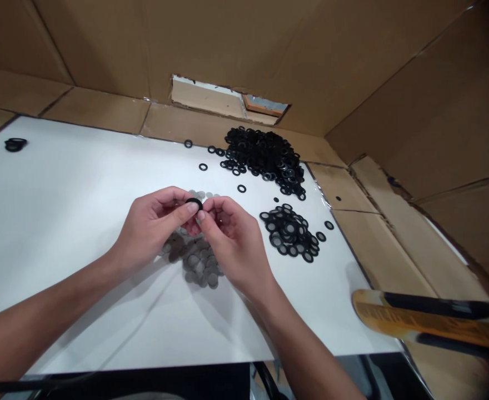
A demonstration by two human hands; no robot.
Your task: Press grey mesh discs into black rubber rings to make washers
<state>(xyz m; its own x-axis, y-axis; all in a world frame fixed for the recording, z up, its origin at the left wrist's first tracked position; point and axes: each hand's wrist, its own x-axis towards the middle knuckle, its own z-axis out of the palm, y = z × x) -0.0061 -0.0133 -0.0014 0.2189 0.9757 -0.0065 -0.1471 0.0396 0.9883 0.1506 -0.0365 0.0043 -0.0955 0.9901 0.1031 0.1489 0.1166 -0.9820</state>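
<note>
A black ring is pinched between the thumb and fingers of my left hand. My right hand meets it from the other side, thumb and fingertips closed at the ring's right edge. Whether a grey disc sits inside the ring is hard to make out. Under both hands lies a loose heap of thin grey discs on the white board, partly covered by my fingers. To the right, a pile of black rings with grey centres lies beside my right hand.
A big heap of black rings lies at the back right, with a stray ring in front. Several black rings sit stacked at the far left. Cardboard walls enclose the white board. A yellow-and-black object juts in at right.
</note>
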